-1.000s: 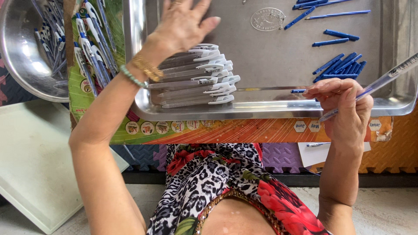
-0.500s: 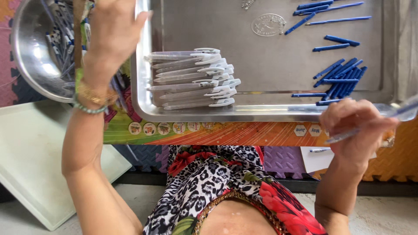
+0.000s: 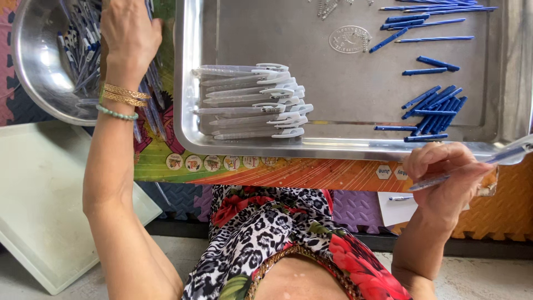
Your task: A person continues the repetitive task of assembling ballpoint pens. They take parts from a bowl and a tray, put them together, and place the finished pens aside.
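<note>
right fingers [image 3: 438, 161] pinch a pen [image 3: 472, 166] just below the tray [image 3: 189, 83]; left hand [image 3: 127, 33] reaches over the bowl [image 3: 39, 66] left of it, fingers hidden. best to grab one piece cleanly.

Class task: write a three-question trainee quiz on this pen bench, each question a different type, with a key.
1. True or false: the right hand holds a clear pen barrel.
2. Where is the left hand? A) over the steel bowl B) on the white board C) in the lap
3. Fill in: the stacked clear pens lie in the steel ____, left of the blue refills.

Key: 1 true; 2 A; 3 tray.
</note>
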